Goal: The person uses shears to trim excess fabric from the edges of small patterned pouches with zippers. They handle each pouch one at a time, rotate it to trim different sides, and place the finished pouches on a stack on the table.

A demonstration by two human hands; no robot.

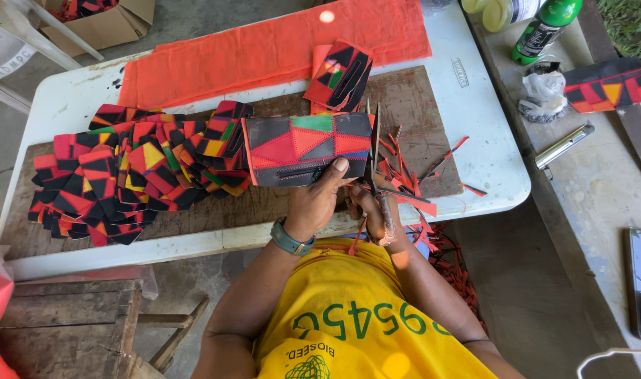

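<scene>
Patchwork piece (305, 149) gripped by left hand (315, 200); right hand (373, 210) apparently holding scissors (374, 151).

One pair of scissors (374, 151), one orange cloth (264, 49) at the tabletop's (475, 119) far edge, one wooden board (419, 98), two bottles (545, 28), one big heap of patchwork pieces (124, 175), too many to count.

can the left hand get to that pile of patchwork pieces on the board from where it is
Probably yes. The left hand holds the patchwork panel, and the pile lies just beside it on the same board with nothing between. It would likely need to let go first.
</scene>
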